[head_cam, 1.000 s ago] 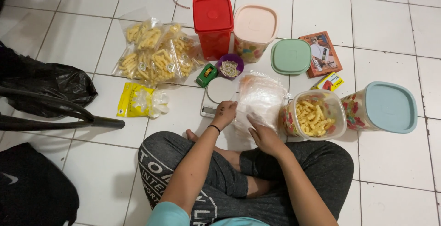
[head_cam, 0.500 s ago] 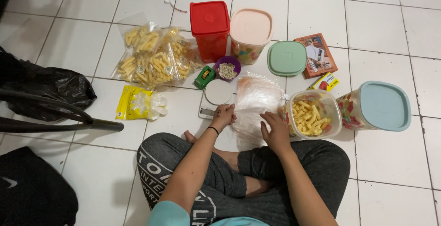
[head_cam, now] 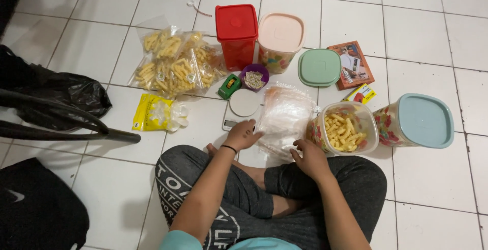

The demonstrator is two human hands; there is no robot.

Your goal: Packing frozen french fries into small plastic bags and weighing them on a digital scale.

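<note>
White tiled floor, seen from above, legs crossed at the bottom edge. Far left: black bag point(head_cam: 66, 95) and dark chair legs point(head_cam: 71, 128). Next, yellow packet point(head_cam: 152, 112), and beyond it sealed snack bags point(head_cam: 175, 64). Toward the middle: red tub point(head_cam: 236, 34), pink-lidded tub point(head_cam: 279, 39), small purple cup point(head_cam: 254, 77), green tape holder point(head_cam: 229, 86), white scale point(head_cam: 241, 107). Left hand point(head_cam: 243, 135) lying palm down with fingers loosely spread, touching the scale's near edge and the left border of the clear plastic bags point(head_cam: 284, 118); gripping nothing that can be made out. Bags lying flat just ahead of both hands and between them, long axis running away from the body, tilted slightly right. Right hand point(head_cam: 307, 158) resting at the bags' near right corner, fingers curled; whether pinching the film, cannot tell. Both hands about equally near. Right of the bags and touching them: open tub of snacks point(head_cam: 345, 128), with green lid point(head_cam: 319, 67), small boxes point(head_cam: 356, 72) and blue-lidded tub point(head_cam: 419, 120) beyond.
</note>
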